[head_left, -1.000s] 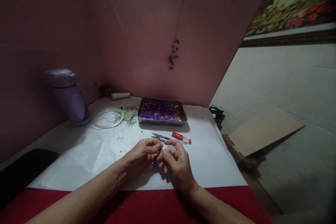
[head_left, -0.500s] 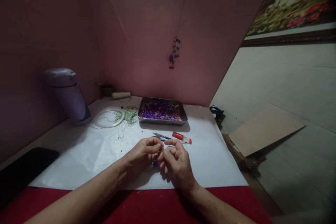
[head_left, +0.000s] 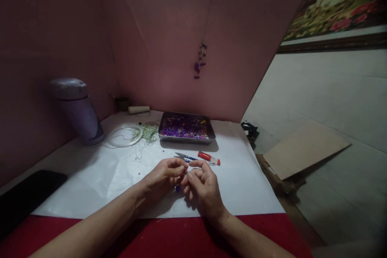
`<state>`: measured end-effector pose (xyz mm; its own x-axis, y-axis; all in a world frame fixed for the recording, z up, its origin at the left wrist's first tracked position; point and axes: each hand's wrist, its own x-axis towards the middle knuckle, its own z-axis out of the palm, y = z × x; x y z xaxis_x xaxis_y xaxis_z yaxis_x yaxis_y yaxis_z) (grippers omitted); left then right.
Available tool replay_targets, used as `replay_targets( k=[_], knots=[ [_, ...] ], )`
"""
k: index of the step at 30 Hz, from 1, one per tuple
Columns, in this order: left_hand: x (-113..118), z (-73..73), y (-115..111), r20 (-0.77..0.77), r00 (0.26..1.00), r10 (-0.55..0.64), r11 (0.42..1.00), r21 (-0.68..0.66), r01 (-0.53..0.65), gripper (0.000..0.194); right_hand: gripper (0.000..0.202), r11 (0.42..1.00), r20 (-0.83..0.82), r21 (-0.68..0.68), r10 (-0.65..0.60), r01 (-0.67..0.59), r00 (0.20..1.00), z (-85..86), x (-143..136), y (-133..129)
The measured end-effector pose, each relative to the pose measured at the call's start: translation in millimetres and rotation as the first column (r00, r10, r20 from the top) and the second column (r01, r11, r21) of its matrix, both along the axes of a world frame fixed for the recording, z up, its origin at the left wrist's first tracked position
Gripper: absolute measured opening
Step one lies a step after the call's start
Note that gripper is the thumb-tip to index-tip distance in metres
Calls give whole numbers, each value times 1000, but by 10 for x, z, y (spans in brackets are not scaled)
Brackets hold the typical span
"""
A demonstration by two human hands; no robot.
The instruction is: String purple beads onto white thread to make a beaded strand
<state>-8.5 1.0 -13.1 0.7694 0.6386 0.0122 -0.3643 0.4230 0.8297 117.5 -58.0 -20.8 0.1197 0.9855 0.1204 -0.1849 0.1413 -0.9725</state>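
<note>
My left hand (head_left: pixel 167 175) pinches a small red bead (head_left: pixel 186 168) between thumb and forefinger. Close against it, my right hand (head_left: pixel 204 181) has its thumb and fingers pressed together; what they grip is too small to make out. A purple bead (head_left: pixel 177 188) shows just below the left fingers. Behind the hands lie dark-bladed snips (head_left: pixel 187 157) and a red and clear case (head_left: pixel 209 158). Farther back stands a metal tray (head_left: pixel 187 141) of purple, red and yellow beads.
A purple bottle (head_left: pixel 80 113) stands at the left, beside a clear ring (head_left: pixel 125 145) and tangled green thread (head_left: pixel 148 133). A beaded strand (head_left: pixel 200 62) hangs before the pink panel (head_left: pixel 157 68). A black object (head_left: pixel 36 187) lies at the left edge.
</note>
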Motion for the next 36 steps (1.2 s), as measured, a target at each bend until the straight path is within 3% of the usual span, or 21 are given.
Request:
replay_targets(
  k=[36],
  knots=[
    [-19, 11, 10, -48, 997, 56, 998, -26, -58, 8, 23, 999, 42, -4, -47, 47, 998, -22, 5, 7]
  ],
)
